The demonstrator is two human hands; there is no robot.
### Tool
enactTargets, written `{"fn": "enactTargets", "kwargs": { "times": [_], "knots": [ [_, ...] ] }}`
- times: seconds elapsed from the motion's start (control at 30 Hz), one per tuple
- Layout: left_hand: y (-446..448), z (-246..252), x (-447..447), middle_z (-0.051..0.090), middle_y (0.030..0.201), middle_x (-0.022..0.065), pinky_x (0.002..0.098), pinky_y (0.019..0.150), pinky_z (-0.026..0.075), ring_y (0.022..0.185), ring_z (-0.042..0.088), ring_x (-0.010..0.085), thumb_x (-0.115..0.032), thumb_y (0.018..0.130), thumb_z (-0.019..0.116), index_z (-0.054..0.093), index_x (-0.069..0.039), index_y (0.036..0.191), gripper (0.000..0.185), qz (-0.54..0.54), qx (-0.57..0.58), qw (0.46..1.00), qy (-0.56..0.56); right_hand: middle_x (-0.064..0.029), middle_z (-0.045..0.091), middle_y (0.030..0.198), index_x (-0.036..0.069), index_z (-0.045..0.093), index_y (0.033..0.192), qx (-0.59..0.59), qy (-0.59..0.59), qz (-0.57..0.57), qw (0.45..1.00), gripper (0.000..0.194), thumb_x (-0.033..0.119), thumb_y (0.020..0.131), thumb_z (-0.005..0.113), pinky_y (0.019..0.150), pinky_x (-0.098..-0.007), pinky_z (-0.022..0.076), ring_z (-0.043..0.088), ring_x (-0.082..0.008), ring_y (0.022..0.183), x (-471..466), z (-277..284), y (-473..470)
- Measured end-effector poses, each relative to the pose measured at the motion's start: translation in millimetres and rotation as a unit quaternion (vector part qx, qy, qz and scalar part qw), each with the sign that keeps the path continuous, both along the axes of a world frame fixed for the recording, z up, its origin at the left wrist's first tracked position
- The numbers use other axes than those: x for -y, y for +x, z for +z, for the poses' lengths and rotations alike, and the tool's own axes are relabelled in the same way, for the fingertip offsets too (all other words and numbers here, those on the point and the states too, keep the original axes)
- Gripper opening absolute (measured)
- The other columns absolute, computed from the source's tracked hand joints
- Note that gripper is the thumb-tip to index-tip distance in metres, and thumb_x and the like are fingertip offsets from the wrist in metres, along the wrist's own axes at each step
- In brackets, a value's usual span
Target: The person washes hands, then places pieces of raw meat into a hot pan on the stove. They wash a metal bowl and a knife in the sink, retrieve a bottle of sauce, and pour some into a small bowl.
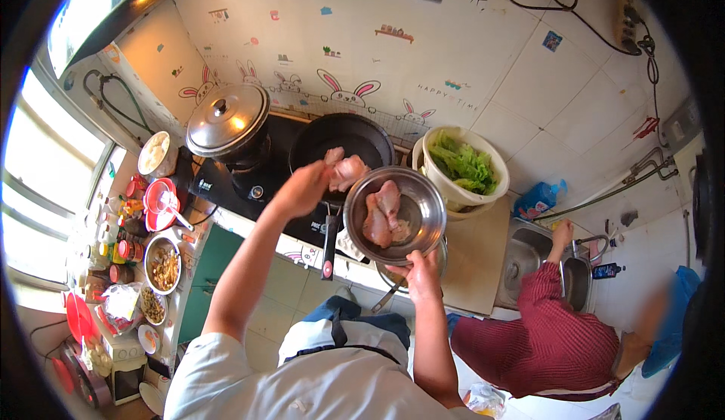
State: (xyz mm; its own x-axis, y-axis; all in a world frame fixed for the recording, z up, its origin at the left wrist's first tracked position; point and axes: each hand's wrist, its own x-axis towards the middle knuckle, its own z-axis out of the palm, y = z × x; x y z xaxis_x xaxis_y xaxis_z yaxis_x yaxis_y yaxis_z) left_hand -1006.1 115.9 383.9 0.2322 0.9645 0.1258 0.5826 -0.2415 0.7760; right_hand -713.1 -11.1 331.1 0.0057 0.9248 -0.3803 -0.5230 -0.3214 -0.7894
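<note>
My left hand grips raw chicken over the near side of a black frying pan. The pan stands on the gas stove, its handle pointing towards me. In my right hand is a stainless steel bowl, held by its near edge and tilted. Raw chicken drumsticks lie inside the bowl. The bowl hides the pan's near right rim. Below it, another round vessel with a handle is partly covered.
Left of the pan stands a lidded pot. A white basket with leafy greens is at the right, by a board. Someone in a red top reaches over the sink. Jars and food bowls crowd the left counter.
</note>
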Motion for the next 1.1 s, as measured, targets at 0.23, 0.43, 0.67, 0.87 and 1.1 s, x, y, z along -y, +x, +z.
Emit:
{"fn": "enactTargets", "kwargs": {
  "times": [0.23,0.43,0.67,0.87,1.1],
  "knots": [
    [-33,-92,-126,0.067,0.101,0.0246,0.0458,0.083,0.051,0.096,0.064,0.0431,-0.022,0.100,0.051,0.064,0.001,0.101,0.026,0.022,-0.203,0.979,-0.023,-0.0159,0.059,0.122,0.011,0.036,0.136,0.034,-0.017,-0.042,0.998,0.044,0.005,0.093,0.047,0.072,-0.0418,0.0659,0.071,-0.0285,0.092,18,-2,16],
    [-6,-169,-183,0.061,0.108,0.0232,0.0473,0.088,0.052,0.103,0.063,0.0430,-0.008,0.090,0.052,0.059,-0.002,0.109,0.021,-0.032,-0.319,0.947,-0.005,-0.0184,0.051,0.131,0.013,0.023,0.146,0.034,-0.005,-0.060,0.998,0.059,0.002,0.093,0.045,0.073,-0.0399,0.0663,0.070,-0.0306,0.096,33,10,17],
    [15,-141,-154,0.061,0.113,0.0108,0.0460,0.091,0.046,0.107,0.057,0.0333,-0.014,0.085,0.064,0.062,-0.012,0.112,0.027,0.057,-0.329,0.927,0.168,-0.0179,0.051,0.131,0.014,0.020,0.147,0.039,-0.026,-0.027,0.999,0.061,0.001,0.092,0.043,0.073,-0.0410,0.0667,0.070,-0.0305,0.098,35,21,15],
    [5,-23,-52,0.065,0.100,0.0092,0.0434,0.085,0.049,0.096,0.060,0.0338,-0.006,0.084,0.066,0.068,-0.006,0.100,0.015,0.091,-0.129,0.951,0.266,-0.0170,0.049,0.133,0.015,0.022,0.146,0.019,-0.020,0.007,1.000,0.061,-0.001,0.091,0.043,0.072,-0.0407,0.0667,0.068,-0.0312,0.100,32,17,12],
    [34,54,76,0.065,0.110,0.0141,0.0444,0.097,0.049,0.110,0.061,0.0341,-0.008,0.088,0.066,0.067,-0.003,0.110,0.022,-0.187,-0.117,0.965,0.144,-0.0180,0.043,0.142,0.019,0.013,0.154,-0.006,0.000,0.096,0.995,0.071,-0.001,0.093,0.042,0.072,-0.0410,0.0674,0.066,-0.0321,0.107,18,23,-14]
  ]
}}
